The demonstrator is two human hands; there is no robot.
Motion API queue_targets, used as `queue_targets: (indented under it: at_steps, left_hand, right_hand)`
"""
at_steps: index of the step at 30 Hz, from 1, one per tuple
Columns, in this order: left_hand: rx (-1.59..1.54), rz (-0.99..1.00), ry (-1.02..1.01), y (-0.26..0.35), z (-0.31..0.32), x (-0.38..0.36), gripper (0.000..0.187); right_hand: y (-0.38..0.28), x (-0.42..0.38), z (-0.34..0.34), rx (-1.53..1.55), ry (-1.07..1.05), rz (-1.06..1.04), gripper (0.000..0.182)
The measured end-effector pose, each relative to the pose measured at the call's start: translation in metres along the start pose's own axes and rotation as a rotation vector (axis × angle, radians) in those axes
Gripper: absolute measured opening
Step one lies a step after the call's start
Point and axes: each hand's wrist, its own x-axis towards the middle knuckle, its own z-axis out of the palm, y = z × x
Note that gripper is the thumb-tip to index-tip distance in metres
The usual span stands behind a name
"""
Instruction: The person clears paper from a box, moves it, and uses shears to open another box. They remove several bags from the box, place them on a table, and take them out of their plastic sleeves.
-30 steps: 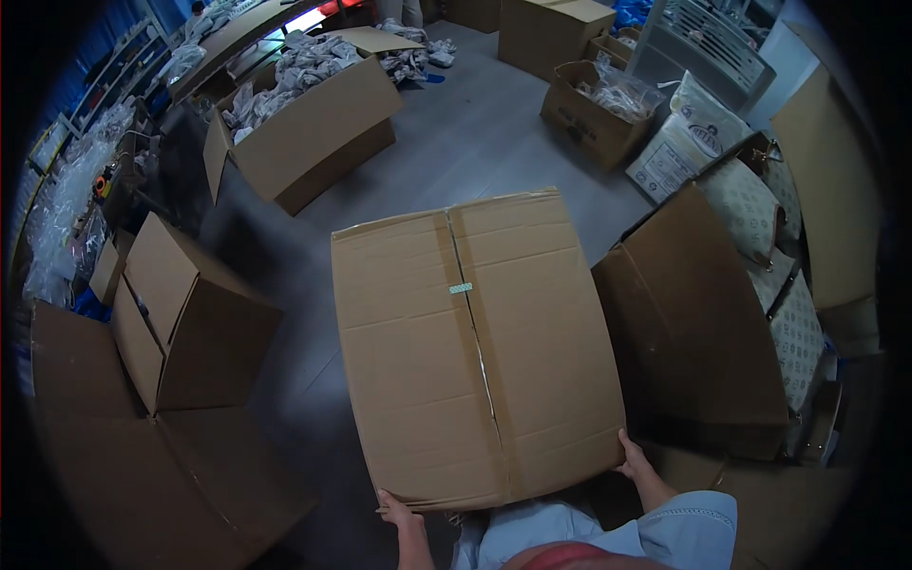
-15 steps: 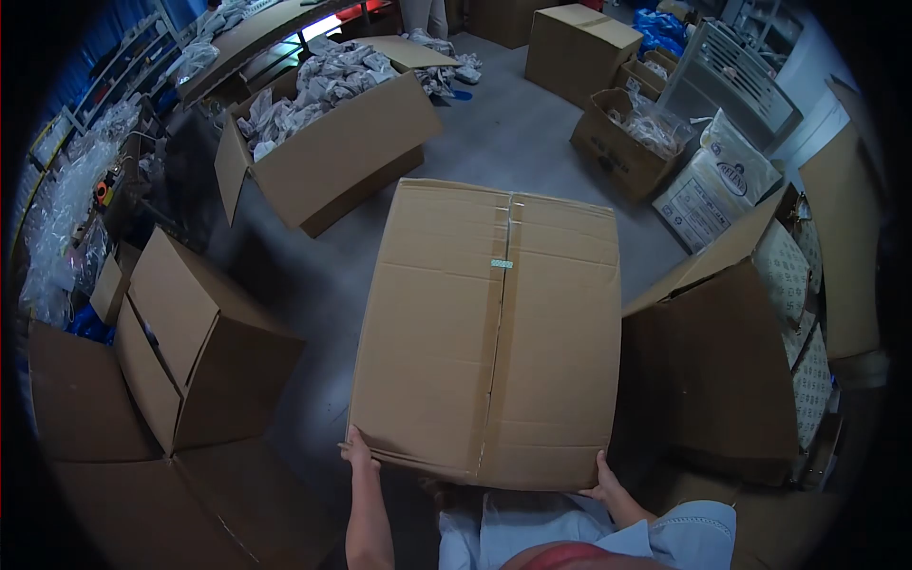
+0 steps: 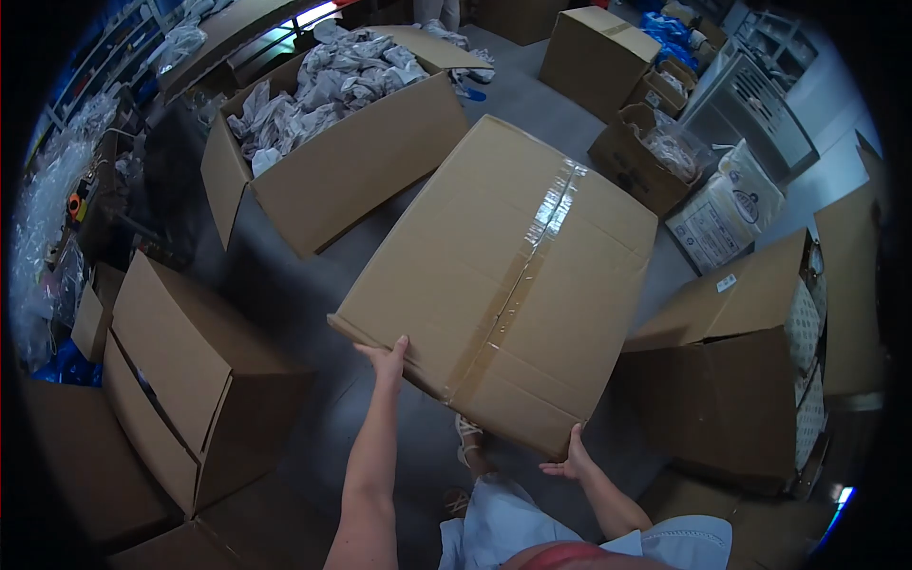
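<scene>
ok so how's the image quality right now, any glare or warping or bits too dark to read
Head view: glare whitens the far stretch of tape on the held carton; head view: wide-angle warping bows straight edges near the rim, and the corners go black; head view: deep shadow darkens the floor left of the carton; head view: small bright spot at lower right.

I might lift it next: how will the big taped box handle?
The taped cardboard box looks fairly stiff: its broad face barely sags. Probably light for its size, with the left hand and right hand only at its near edge; its far end might dip.
</scene>
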Motion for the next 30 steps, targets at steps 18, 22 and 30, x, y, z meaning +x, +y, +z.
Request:
queue_targets:
  at_steps: [18, 22, 30]
  left_hand:
    - [0.464, 0.091, -0.144, 0.089, -0.001, 0.120, 0.065]
    - [0.553, -0.187, -0.013, 0.078, -0.155, -0.003, 0.044]
    - [0.450, -0.949, 0.463, 0.022, -0.370, -0.204, 0.035]
  right_hand:
    - [-0.132, 0.034, 0.306, 0.334, -0.242, 0.012, 0.106]
    - [-0.140, 0.027, 0.333, 0.456, -0.091, 0.009, 0.107]
    - [-0.166, 0.041, 0.295, -0.084, 0.047, 0.036, 0.078]
